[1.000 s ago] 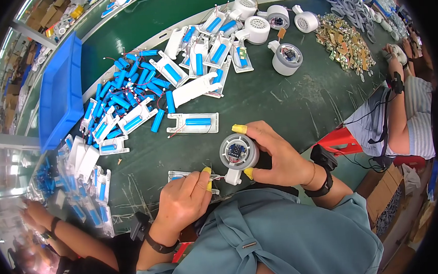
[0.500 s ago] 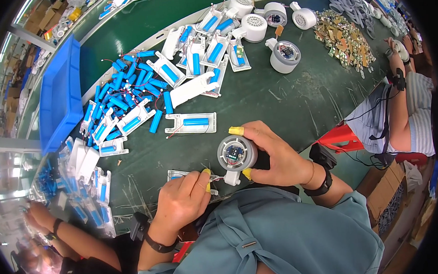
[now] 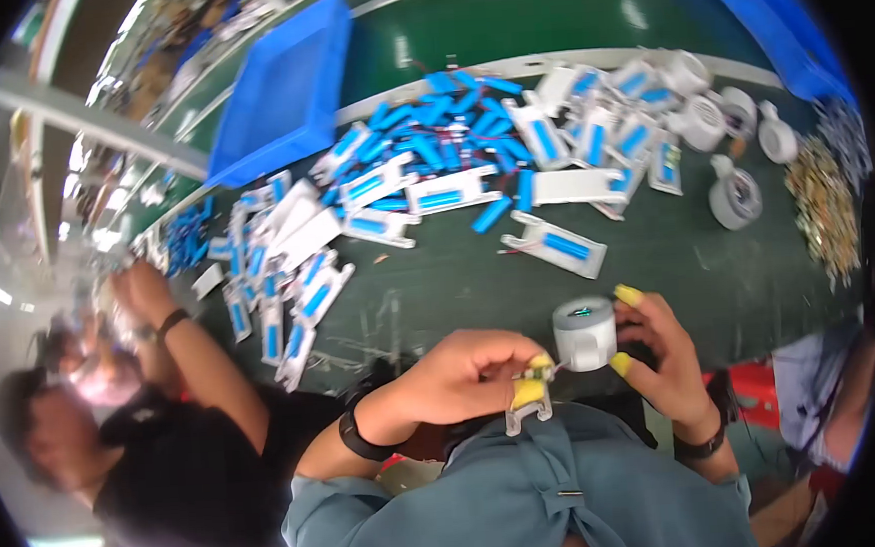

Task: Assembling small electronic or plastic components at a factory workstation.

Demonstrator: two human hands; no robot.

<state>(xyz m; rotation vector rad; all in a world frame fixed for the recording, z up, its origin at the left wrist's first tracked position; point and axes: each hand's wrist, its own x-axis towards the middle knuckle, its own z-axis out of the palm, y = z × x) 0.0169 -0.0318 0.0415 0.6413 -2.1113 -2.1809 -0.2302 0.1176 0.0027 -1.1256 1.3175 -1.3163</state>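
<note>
1. The left hand [image 3: 464,377] has thumb and finger clamped on a white plastic piece [image 3: 532,411] with a small circuit board [image 3: 538,374]; squeezing too hard could bend the board.
2. A thin wire [image 3: 562,367] seems to run from there to the round white housing [image 3: 586,339], just right of that hand; pulling the two apart could strain it.
3. The right hand [image 3: 666,350] curves beside the housing, finger and thumb spread; I cannot tell whether they grip. A loose hold could let it tip.
4. Beyond, a battery tray [image 3: 597,259] could get knocked by a careless reach.
</note>
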